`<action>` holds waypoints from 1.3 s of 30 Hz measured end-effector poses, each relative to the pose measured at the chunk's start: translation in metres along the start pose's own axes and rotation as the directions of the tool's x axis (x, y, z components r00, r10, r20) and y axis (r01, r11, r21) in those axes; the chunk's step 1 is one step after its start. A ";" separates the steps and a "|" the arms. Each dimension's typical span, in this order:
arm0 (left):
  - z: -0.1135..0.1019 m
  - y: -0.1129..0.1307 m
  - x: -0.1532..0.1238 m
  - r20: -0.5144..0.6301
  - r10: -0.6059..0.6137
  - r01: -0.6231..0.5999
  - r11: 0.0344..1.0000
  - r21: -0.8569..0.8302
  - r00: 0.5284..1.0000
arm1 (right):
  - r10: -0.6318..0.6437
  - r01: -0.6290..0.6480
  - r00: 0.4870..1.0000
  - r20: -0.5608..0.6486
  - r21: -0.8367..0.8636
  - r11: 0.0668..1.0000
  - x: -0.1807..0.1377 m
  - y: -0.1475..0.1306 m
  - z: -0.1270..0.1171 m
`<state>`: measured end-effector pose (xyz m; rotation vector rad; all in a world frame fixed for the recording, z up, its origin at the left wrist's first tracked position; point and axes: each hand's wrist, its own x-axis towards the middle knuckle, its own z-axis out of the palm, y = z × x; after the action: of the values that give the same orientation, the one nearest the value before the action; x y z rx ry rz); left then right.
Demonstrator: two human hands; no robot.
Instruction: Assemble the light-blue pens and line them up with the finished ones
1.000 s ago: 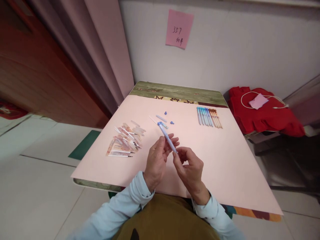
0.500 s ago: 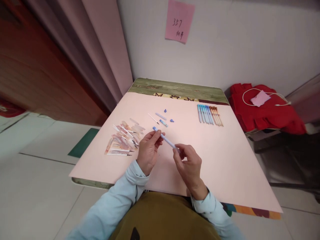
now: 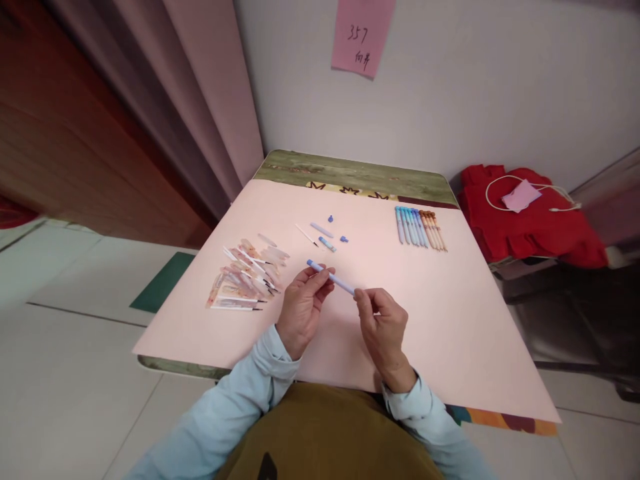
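Note:
Between my hands, above the pink table cover, is a light blue pen [image 3: 343,283] with a darker blue end. My left hand [image 3: 303,303] pinches it near that darker end, which points up and left. At the lower right end, my right hand [image 3: 383,323] closes its thumb and fingers on the pen; the tip is hidden in them. Just beyond lie a white refill [image 3: 307,235], a pale blue barrel [image 3: 321,230], a blue patterned pen part [image 3: 327,244] and two small dark blue caps, a far one [image 3: 331,219] and a near one [image 3: 344,239].
On the left lies a loose pile of refills and translucent pen parts [image 3: 245,273]. A neat row of blue and brown pens [image 3: 420,228] sits at the back right of the pink cover [image 3: 465,320]. Beyond the table's right edge is a red cloth [image 3: 540,233] with a white cable.
My right hand has shifted slightly right along the pen, and its fingers are curled more. My left hand still holds the other end. The view has tilted slightly.

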<state>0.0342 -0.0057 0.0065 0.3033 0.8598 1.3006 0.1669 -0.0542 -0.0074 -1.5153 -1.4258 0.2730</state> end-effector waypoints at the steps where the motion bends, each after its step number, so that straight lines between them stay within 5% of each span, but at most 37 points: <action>1: 0.000 -0.001 -0.001 0.009 -0.005 0.005 1.000 0.011 1.000 | 0.010 -0.009 1.000 0.020 -0.025 1.000 0.000 0.002 -0.001; 6: -0.003 -0.007 -0.004 -0.016 -0.045 0.046 0.997 0.070 0.999 | 0.062 -0.051 0.993 0.104 -0.104 0.993 0.000 0.006 -0.002; 13: -0.004 -0.006 0.001 -0.052 -0.012 0.011 1.000 -0.019 0.999 | 0.085 -0.095 0.991 0.106 0.100 0.990 -0.006 -0.007 0.000; 20: -0.005 -0.004 -0.001 -0.035 -0.002 0.002 1.000 0.013 0.999 | 0.087 -0.080 0.989 0.119 -0.066 0.995 -0.003 0.001 -0.005; 28: -0.007 -0.006 -0.001 0.026 0.061 -0.063 0.994 0.094 0.998 | -0.084 0.089 0.993 0.084 -0.062 0.994 -0.003 0.000 -0.002; 34: -0.008 -0.009 -0.003 0.048 0.069 -0.075 0.985 0.152 0.996 | 0.088 -0.061 0.967 0.240 -0.118 0.991 -0.005 0.003 -0.004; 39: -0.009 -0.012 -0.002 0.031 0.064 -0.068 0.980 0.185 0.998 | 0.032 -0.006 0.979 0.204 -0.124 0.992 -0.005 0.005 -0.003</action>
<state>0.0365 -0.0133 -0.0068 0.4982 0.9591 1.2769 0.1708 -0.0587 -0.0121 -1.6386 -1.6160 0.3683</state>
